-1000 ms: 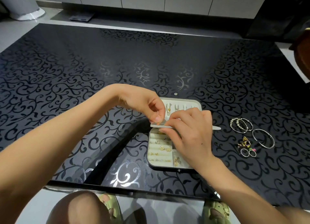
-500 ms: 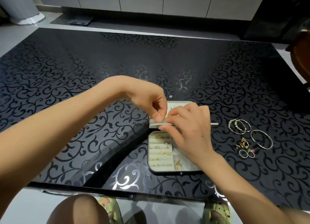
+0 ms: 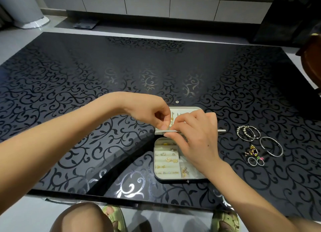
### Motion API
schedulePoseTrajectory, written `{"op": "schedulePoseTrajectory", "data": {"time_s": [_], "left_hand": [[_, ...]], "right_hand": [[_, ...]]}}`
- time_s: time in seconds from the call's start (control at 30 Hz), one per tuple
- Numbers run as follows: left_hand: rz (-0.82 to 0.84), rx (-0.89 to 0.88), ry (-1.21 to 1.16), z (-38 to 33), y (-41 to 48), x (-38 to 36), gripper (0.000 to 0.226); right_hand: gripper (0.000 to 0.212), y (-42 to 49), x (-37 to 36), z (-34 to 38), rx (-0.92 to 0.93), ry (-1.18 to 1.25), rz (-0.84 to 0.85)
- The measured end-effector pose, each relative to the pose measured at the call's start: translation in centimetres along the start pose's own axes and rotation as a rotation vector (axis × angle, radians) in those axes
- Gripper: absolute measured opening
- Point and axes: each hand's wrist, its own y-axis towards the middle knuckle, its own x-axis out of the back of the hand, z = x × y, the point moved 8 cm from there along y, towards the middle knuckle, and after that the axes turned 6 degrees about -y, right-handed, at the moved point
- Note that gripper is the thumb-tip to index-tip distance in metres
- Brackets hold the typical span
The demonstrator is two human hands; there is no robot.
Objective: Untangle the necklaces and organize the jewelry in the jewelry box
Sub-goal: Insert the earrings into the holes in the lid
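A small grey jewelry box point(image 3: 159, 177) lies open near the table's front edge. Several gold earrings point(image 3: 171, 159) sit in its cream slots. Its lid point(image 3: 187, 108) lies flat behind, and a thin gold necklace point(image 3: 172, 118) shows inside it. A thin grey inner flap point(image 3: 220, 130) runs edge-on across the hinge. My left hand point(image 3: 149, 110) pinches the flap's left part with thumb and forefinger. My right hand point(image 3: 199, 136) curls its fingers on the flap beside it and covers the box's right side.
Loose jewelry lies on the black patterned table point(image 3: 86, 92) to the right of the box: beaded bracelets point(image 3: 248, 132), a silver bangle point(image 3: 271, 146), gold charms point(image 3: 252, 151) and two rings point(image 3: 256, 161). A tiny stud point(image 3: 177, 102) sits behind the lid.
Both hands keep pinching at the flap in the same spot. My view has tilted a little, so the box sits lower in it.
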Motion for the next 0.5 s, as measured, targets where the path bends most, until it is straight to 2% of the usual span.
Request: {"op": "schedulePoseTrajectory", "data": {"time_s": [0.2,0.3,0.5], "left_hand": [[-0.088,-0.017,-0.194,1.0,-0.7,-0.4,0.009],[-0.103,-0.009,-0.173,1.3,-0.8,-0.6,0.011],[-0.026,0.032,-0.037,1.2,-0.7,-1.3,0.021]], "right_hand": [[0.024,-0.1,-0.1,0.0,-0.006,-0.011,-0.001],[0.024,0.0,-0.1,0.1,-0.002,-0.013,0.001],[0.026,0.0,-0.2,0.2,0.009,-0.008,0.008]]}}
